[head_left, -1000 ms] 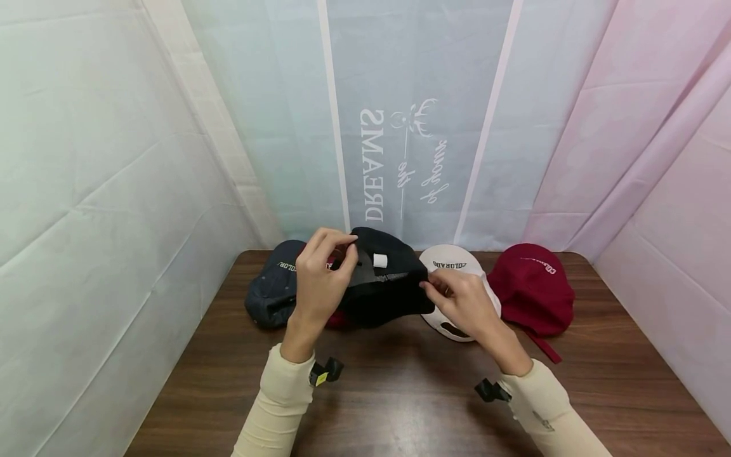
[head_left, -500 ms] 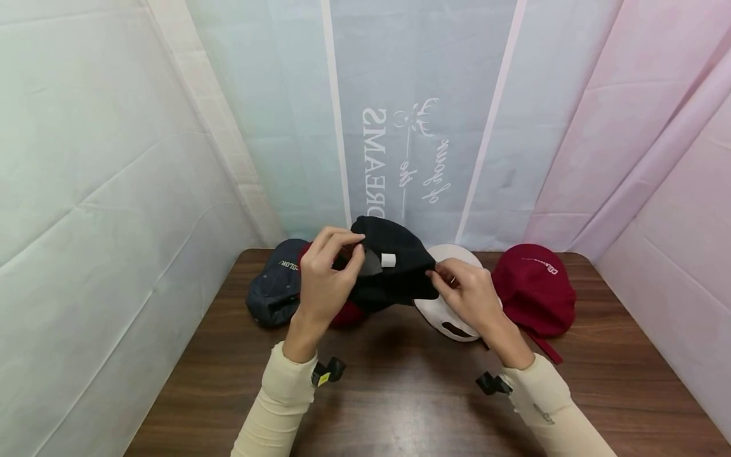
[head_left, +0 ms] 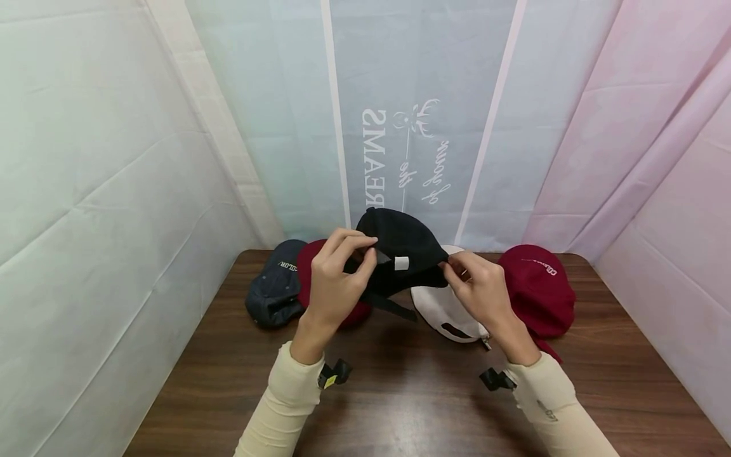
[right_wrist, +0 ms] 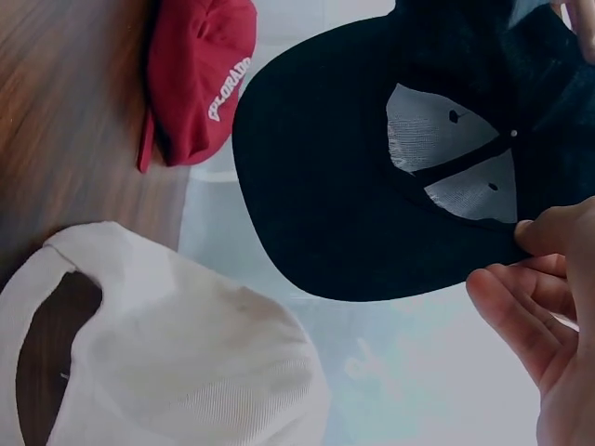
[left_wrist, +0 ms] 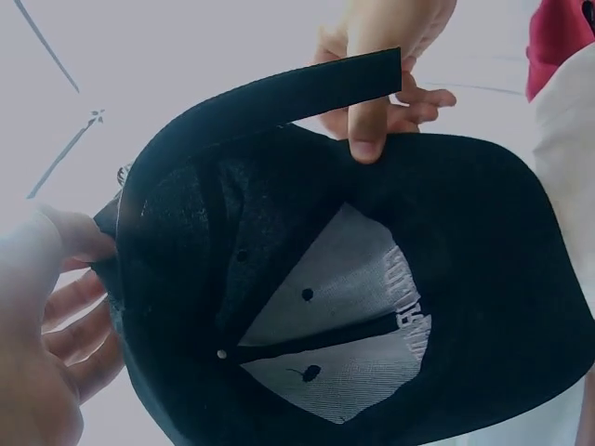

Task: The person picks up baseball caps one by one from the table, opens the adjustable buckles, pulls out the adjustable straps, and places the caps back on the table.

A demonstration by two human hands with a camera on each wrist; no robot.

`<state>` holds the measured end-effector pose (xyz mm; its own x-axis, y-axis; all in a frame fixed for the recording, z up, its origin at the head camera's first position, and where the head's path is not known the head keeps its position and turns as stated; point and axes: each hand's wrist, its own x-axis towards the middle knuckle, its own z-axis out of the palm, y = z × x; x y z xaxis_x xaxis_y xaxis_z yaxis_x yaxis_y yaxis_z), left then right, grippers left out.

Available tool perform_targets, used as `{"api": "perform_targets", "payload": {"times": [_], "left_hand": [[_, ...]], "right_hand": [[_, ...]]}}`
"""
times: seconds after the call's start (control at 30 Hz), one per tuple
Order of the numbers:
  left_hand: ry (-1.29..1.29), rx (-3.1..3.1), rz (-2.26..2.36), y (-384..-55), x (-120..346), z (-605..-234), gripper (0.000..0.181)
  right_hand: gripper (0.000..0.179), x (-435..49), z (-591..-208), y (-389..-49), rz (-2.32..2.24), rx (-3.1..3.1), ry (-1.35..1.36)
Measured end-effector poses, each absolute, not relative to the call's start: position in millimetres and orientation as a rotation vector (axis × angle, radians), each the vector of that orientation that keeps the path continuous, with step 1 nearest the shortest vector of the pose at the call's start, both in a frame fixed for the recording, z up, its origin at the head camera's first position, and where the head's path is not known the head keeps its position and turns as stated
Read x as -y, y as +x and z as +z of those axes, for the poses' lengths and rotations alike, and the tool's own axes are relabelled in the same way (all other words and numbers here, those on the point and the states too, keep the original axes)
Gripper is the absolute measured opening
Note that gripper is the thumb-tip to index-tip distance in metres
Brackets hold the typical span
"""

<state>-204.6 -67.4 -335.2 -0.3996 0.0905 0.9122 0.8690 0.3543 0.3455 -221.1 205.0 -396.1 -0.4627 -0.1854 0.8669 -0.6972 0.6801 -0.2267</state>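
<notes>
A black baseball cap [head_left: 400,231] is held above the table between both hands, its hollow inside facing the wrist cameras. A white tag [head_left: 401,263] shows on it in the head view. My left hand [head_left: 342,266] pinches the cap's back edge. With thumb and fingers, my right hand [head_left: 480,282] pinches the edge where brim [right_wrist: 325,186] meets crown. The cap's strap [left_wrist: 270,98] hangs loose, one end free, and in the left wrist view it arches across the opening. Pale mesh lining [left_wrist: 344,288] lines the front panels inside.
Behind the held cap, several caps line the wooden table's [head_left: 400,406] back: a dark blue cap [head_left: 274,285], a red cap [head_left: 308,266], a white cap [head_left: 445,311] partly hidden, and another red cap [head_left: 537,292] at right. Fabric walls [head_left: 428,82] enclose the table.
Both hands have moved right and slightly up with the black cap, tilting it. Its loose strap now shows below it, and more of the left red cap is uncovered.
</notes>
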Motion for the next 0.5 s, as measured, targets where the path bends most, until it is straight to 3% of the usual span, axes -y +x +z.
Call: {"api": "perform_targets", "payload": {"times": [0.27,0.5], "left_hand": [[-0.888,1.750,-1.118,-205,58,-336,0.015],[-0.915,1.766,-1.115,-208,52,-339,0.015]], "right_hand": [[0.016,-212,-399,-226,0.739,1.939,0.623],[0.006,-221,-401,-228,0.719,1.969,0.590]]}}
